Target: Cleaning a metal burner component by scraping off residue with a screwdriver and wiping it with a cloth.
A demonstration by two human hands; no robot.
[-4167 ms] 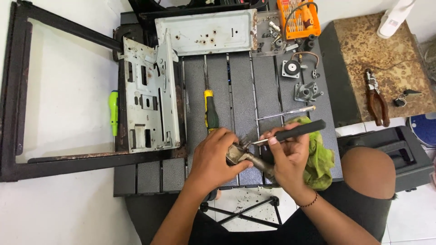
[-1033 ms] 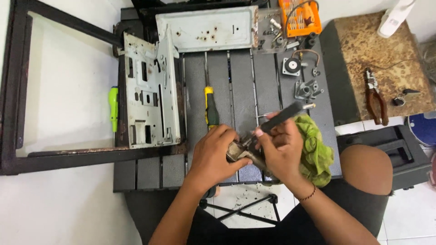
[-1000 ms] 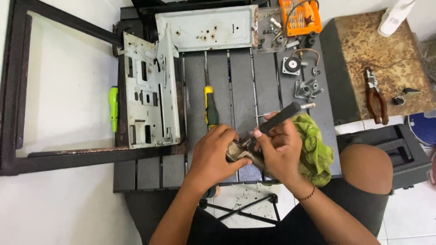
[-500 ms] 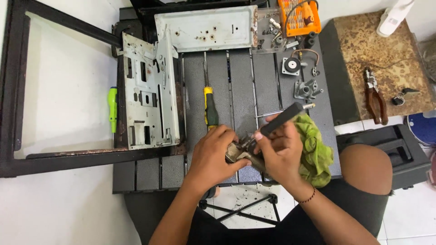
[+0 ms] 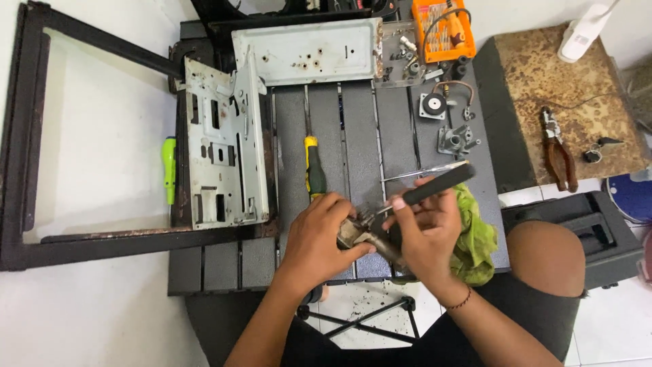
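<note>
One small rusty metal part [image 5: 356, 233], gripped near the front edge of the dark slatted desk [image 5: 353, 129], between two hands. Left hand [image 5: 318, 234] wrapped over it from the left, fingers [image 5: 339, 204] clamped on the part. Right hand [image 5: 429, 228] just beside, fingers clamped on one black-handled tool [image 5: 435, 187], tip pressed to the part, handle angled up to the right. One green rag [image 5: 475, 234] bunched under the right hand at the desk's right edge. Beyond the hands, one yellow-and-green screwdriver [image 5: 314, 170] lying along the slats, and one thin metal rod [image 5: 421, 173] just above the black handle. Further left, two pale metal panels: one slotted panel [image 5: 221, 153] standing on edge, one flat plate [image 5: 309, 51] across the back. Two small grey fittings [image 5: 445, 119] near the back right, one with a copper loop. One orange box [image 5: 441, 20] of bits at the back corner. One lime-green handle [image 5: 168, 166] beside the black frame [image 5: 41, 238] on the left. One pair of red-handled pliers [image 5: 558, 149] on the mottled brown stool [image 5: 577, 88], well apart to the right; one white bottle [image 5: 584, 30] at its far corner, label not readable.
</note>
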